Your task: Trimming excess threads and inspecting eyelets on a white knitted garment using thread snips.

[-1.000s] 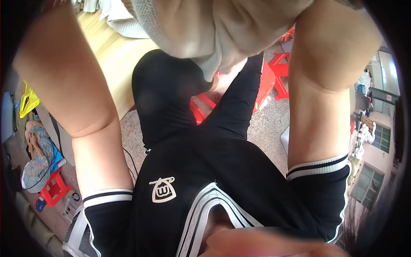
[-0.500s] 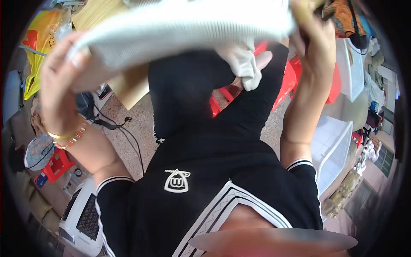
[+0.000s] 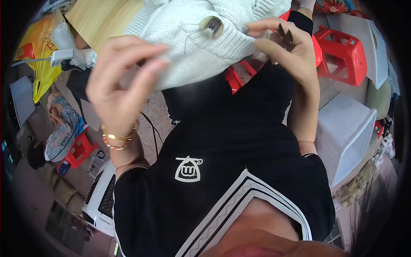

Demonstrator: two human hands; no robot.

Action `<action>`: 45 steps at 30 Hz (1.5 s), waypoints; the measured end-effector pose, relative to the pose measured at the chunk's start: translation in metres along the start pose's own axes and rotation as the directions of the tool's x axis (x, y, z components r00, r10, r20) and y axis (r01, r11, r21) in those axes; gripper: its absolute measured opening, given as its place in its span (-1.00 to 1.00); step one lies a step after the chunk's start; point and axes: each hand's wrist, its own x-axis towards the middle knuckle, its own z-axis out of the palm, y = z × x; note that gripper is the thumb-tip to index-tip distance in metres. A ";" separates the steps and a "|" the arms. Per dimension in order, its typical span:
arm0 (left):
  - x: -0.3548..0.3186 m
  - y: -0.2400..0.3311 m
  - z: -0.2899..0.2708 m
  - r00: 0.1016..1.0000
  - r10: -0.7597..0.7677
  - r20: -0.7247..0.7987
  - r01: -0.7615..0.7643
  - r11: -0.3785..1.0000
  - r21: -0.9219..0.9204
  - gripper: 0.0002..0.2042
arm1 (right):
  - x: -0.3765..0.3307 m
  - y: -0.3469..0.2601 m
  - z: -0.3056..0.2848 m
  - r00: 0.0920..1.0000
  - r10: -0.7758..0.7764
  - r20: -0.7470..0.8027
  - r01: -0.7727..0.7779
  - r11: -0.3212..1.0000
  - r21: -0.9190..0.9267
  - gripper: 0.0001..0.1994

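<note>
A cream knitted garment (image 3: 171,60) is spread over the far side of my lap and the board's edge. On it lies a round, button-like disc (image 3: 212,27) with a pale rim and dark middle; a thin thread seems to run beside it. My left hand (image 3: 122,81), slightly blurred, is raised over the garment's left part, thumb and forefinger apart with nothing visible between them. At the garment's right edge, my right hand (image 3: 295,53) has its thumb and forefinger by the knit. Small dark-bladed thread snips (image 3: 285,37) stick up from that hand, their handles hidden.
A wooden board (image 3: 96,21) lies at the far left beside a yellow bag (image 3: 45,73). Red plastic stools (image 3: 346,60) and a white plastic bin (image 3: 342,132) stand on the right. Another person (image 3: 64,124) sits at the left, near a white appliance (image 3: 98,197).
The garment, held up and stretched between both hands before, has come down onto the lap. My hands have moved closer together, and the disc and the snips now show.
</note>
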 end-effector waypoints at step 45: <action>0.034 -0.012 0.052 0.945 0.327 -0.026 -0.320 0.937 0.140 -0.87 | 0.030 -0.030 0.023 0.921 -0.389 -0.018 0.386 0.919 -0.084 -0.63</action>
